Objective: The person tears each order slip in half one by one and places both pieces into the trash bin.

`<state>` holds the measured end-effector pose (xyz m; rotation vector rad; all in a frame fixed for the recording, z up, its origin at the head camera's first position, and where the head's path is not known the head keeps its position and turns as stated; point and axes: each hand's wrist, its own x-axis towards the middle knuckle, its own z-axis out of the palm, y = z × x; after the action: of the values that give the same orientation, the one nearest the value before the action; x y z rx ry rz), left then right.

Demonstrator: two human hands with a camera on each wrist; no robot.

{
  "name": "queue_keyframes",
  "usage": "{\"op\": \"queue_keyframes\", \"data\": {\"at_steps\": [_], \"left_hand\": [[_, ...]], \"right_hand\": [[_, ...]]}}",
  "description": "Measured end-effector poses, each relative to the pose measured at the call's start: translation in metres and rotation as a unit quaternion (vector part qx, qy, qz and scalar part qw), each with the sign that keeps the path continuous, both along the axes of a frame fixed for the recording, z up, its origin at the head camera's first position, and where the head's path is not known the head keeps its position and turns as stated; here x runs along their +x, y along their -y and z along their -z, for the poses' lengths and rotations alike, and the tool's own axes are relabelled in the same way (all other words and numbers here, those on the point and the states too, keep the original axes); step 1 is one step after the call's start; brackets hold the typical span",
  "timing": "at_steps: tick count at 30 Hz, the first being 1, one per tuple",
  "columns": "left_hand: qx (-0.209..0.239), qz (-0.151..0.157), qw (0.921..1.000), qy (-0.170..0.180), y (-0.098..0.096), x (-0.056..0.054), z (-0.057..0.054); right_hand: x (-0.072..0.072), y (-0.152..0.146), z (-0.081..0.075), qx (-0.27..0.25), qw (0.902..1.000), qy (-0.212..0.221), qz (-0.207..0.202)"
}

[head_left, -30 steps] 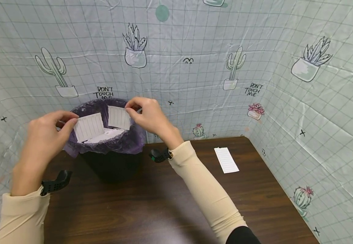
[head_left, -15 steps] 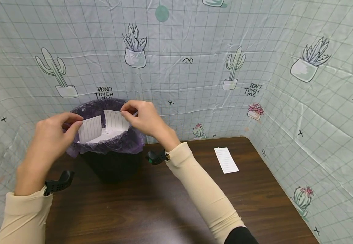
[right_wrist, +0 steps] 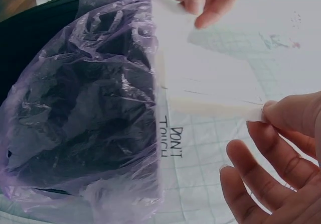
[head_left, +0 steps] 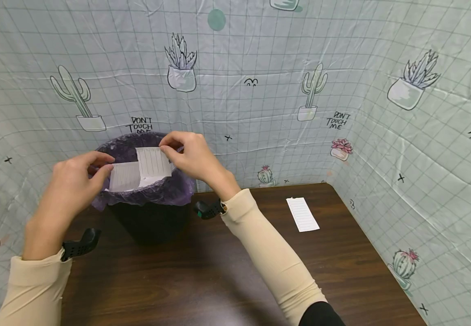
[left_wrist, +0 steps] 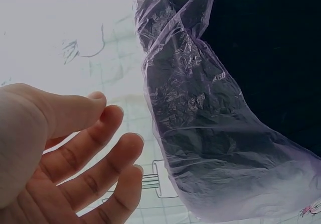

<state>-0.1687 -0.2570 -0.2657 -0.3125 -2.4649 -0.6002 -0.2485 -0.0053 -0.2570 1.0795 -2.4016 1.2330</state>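
Observation:
A black bin (head_left: 149, 222) with a purple plastic liner (head_left: 154, 192) stands at the back left, white paper inside. My right hand (head_left: 192, 156) pinches the corner of a torn lined paper piece (head_left: 154, 163) between thumb and forefinger, above the opening. In the right wrist view, the paper piece (right_wrist: 215, 78) is washed out. My left hand (head_left: 76, 179) is at the bin's left rim, beside another lined piece (head_left: 124, 176) that lies tilted inside the opening. The left wrist view shows the left hand's (left_wrist: 75, 158) fingers loosely bent with no paper seen between them.
A single lined paper sheet (head_left: 302, 214) lies on the dark wooden table (head_left: 235, 280) to the right. Grid-patterned cloth (head_left: 227, 108) with cactus drawings hangs behind and along both sides.
The left paper piece has come out of my left fingers and tipped flatter into the bin. The left hand moved right. The right hand, with its piece, shifted slightly left.

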Motion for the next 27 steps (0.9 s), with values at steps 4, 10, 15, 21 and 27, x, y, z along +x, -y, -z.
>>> {"op": "queue_keyframes", "data": {"at_steps": [4, 10, 15, 21, 27], "left_hand": [[0.003, -0.001, 0.9999, 0.010, 0.001, 0.001, 0.001], [0.003, 0.005, 1.0000, 0.001, 0.003, 0.002, 0.004], [0.008, 0.006, 0.9999, -0.006, 0.005, 0.004, 0.005], [0.011, 0.007, 0.9999, 0.000, 0.004, 0.010, 0.005], [0.020, 0.009, 0.9998, -0.003, -0.006, 0.020, 0.003]], "right_hand": [[0.000, 0.001, -0.001, 0.001, 0.9999, -0.014, 0.006], [0.000, 0.003, 0.000, -0.030, 0.9987, -0.027, 0.032], [0.000, 0.002, 0.002, -0.020, 0.9992, -0.018, 0.030], [0.000, 0.001, 0.007, -0.015, 0.9997, -0.002, 0.020], [-0.001, -0.007, 0.018, -0.031, 0.9992, 0.002, 0.025]]}}
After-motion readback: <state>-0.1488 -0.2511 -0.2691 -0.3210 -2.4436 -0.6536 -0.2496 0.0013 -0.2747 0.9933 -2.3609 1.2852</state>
